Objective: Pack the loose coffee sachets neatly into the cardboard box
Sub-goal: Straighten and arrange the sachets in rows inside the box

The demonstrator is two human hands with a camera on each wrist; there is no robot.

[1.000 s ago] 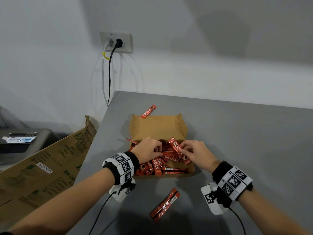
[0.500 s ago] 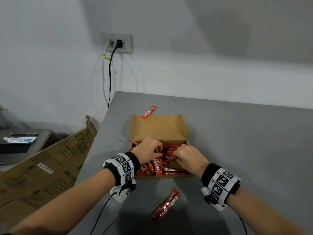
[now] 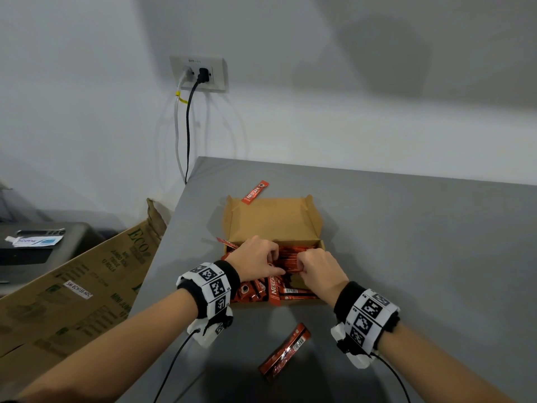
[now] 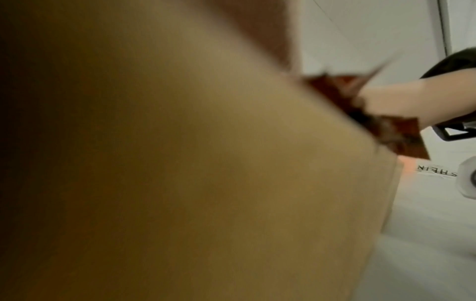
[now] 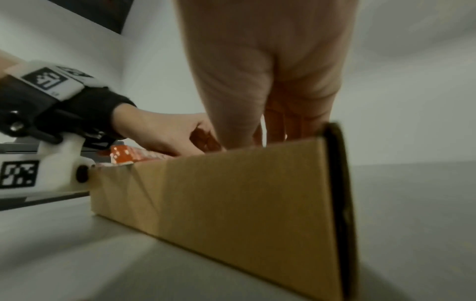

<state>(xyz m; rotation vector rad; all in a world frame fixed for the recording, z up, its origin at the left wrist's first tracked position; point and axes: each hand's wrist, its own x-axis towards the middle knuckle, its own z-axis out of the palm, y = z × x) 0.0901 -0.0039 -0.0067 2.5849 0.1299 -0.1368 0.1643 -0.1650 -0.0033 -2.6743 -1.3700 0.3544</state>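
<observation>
An open cardboard box (image 3: 273,219) sits on the grey table, its lid flap laid back. Several red coffee sachets (image 3: 286,258) fill its near half in an untidy pile. My left hand (image 3: 255,261) and right hand (image 3: 315,267) are both inside the box, fingers curled round sachets in the middle of the pile. In the right wrist view the box wall (image 5: 231,195) fills the foreground, with my left hand (image 5: 167,134) on the sachets (image 5: 123,155) behind it. The left wrist view is mostly blurred cardboard (image 4: 180,163). A pair of sachets (image 3: 286,351) lies in front of the box, and one sachet (image 3: 255,192) behind it.
The table's left edge runs close to the box. A large brown carton (image 3: 72,286) leans beside the table at the left. A wall socket (image 3: 199,72) with cables hangs behind. Bare grey tabletop (image 3: 421,257) stretches to the right.
My right hand has lowered the sachet it held up into the pile and moved left to meet my left hand. The left hand has barely moved.
</observation>
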